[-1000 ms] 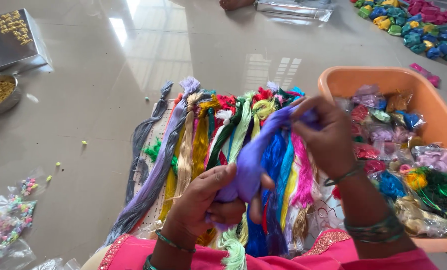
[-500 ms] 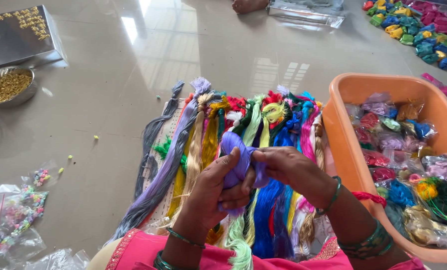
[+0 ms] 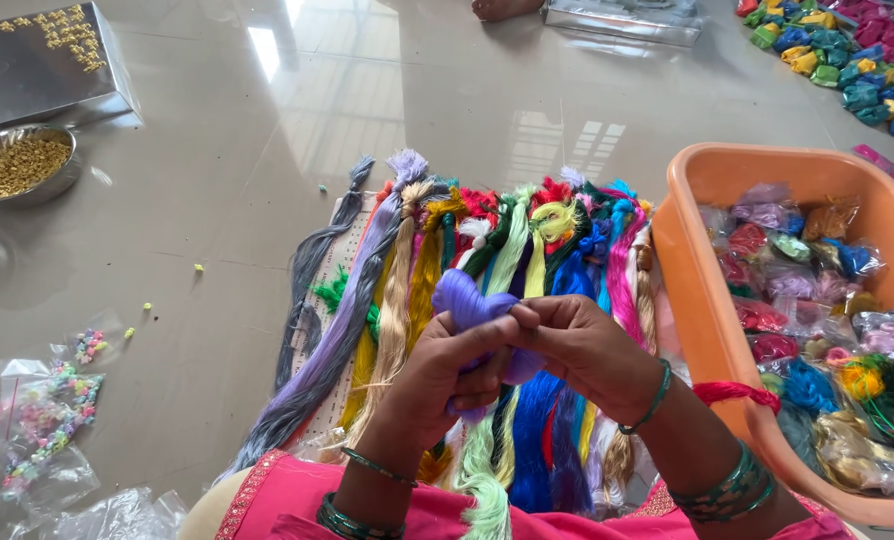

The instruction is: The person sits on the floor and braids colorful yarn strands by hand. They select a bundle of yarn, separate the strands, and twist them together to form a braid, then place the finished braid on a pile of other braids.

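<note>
Both my hands hold one purple thread skein [image 3: 464, 300], folded into a bunch above my lap. My left hand [image 3: 437, 380] grips it from below and my right hand [image 3: 579, 350] pinches it from the right. Under my hands several coloured thread skeins [image 3: 527, 250] lie side by side in a row on the floor: grey, lilac, gold, yellow, green, red, blue and pink. I wear pink clothing and green bangles on both wrists.
An orange plastic tub [image 3: 702, 300] of bagged threads stands at my right. A steel bowl of gold beads [image 3: 19, 165] and a silver box [image 3: 37, 62] sit far left. Bags of coloured beads [image 3: 37, 430] lie near left. More thread bundles [image 3: 847, 60] and someone's foot [image 3: 507, 8] are at the far side.
My right hand has come down from holding the purple skein stretched high and now meets my left hand. The skein is bunched into a fold between both hands.
</note>
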